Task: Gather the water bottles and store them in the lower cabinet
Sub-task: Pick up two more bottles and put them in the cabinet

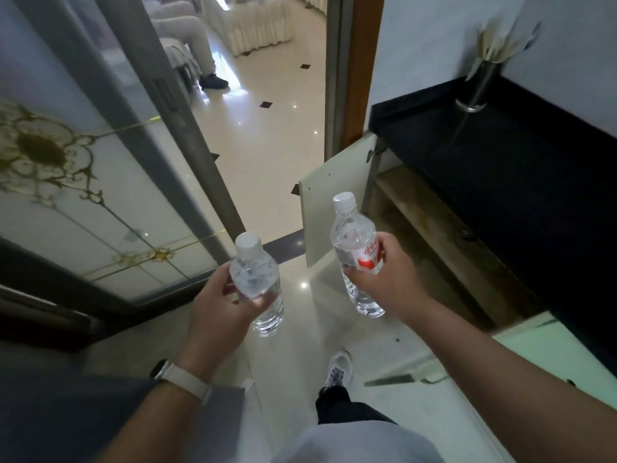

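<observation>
I hold one clear water bottle in each hand, above the glossy floor. My left hand [218, 300] grips a white-capped water bottle [256, 272] with no label showing. My right hand [384, 275] grips a second bottle [355, 242] that has a red and white label and a white cap. Both bottles stand roughly upright. To the right, the lower cabinet [430, 225] under a black counter stands open, its wooden shelf visible. Its pale door [334, 195] swings out just behind the right bottle.
A black countertop [500, 155] carries a metal holder [474, 95] with utensils. A glass sliding door with gold ornament [83, 182] fills the left. Beyond the doorway a person sits on a chair [190, 41]. Another pale cabinet door [551, 345] is open at lower right.
</observation>
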Demonstrator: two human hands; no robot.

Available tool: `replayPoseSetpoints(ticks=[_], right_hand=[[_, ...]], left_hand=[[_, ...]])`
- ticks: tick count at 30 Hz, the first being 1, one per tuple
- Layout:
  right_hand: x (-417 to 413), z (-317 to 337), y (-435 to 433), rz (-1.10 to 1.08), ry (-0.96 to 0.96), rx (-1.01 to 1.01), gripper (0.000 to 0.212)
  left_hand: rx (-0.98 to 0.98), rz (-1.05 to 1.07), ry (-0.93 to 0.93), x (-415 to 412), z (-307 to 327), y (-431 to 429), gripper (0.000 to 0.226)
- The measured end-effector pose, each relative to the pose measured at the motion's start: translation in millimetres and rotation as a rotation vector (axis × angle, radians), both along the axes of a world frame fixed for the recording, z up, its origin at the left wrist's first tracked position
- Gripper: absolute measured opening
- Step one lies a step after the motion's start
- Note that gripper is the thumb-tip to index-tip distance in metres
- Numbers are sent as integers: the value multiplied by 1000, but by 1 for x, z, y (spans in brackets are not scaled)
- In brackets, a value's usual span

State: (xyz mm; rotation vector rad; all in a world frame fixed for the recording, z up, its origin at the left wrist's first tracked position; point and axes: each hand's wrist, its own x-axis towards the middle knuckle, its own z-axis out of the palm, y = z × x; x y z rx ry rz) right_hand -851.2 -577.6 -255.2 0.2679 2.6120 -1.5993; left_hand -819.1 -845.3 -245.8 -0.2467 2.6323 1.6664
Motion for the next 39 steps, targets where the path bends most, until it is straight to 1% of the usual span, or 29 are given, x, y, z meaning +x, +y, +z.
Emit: replayPoseSetpoints(ticks=[4,8,10,13,15,20,22,24,27,30,32,35,39], right_hand=[[-57,-1,23,-84,-17,-15,51],[-95,1,53,-171,-20,5,46],[-105,1,69,-225,-23,14,46],[-111,1,92,-307,-58,46,53],[-113,-5,107,-363,-72,31,56],[-114,-25,128,-572,-156,-6,57],[-114,-29,128,-633,-200,-8,56],[-116,-33,128,-737,-231,5,55],[-124,-30,121,-890,-274,48,55],[-139,-20,110,-1006,-319,41,54],[-152,-19,105,-1053,-336,52,54],[-167,-20,95,-1137,-353,95,55],[-174,-27,86,-1218,-371,60,60]], left_hand=[[-34,-85,-13,-74,8,24,57],[-59,-169,26,-140,9,61,54],[-40,-210,12,-167,7,79,53],[-53,-281,-21,-201,2,105,52],[-53,-337,-43,-223,-5,123,49],[-49,-546,-127,-277,-28,170,47],[-41,-606,-177,-296,-39,181,49],[-41,-710,-208,-321,-52,195,52],[-61,-873,-228,-359,-61,214,51],[-56,-1021,-275,-397,-67,229,50],[-40,-1067,-284,-418,-73,239,51],[-76,-1146,-270,-437,-75,252,49],[-118,-1229,-289,-449,-82,267,52]])
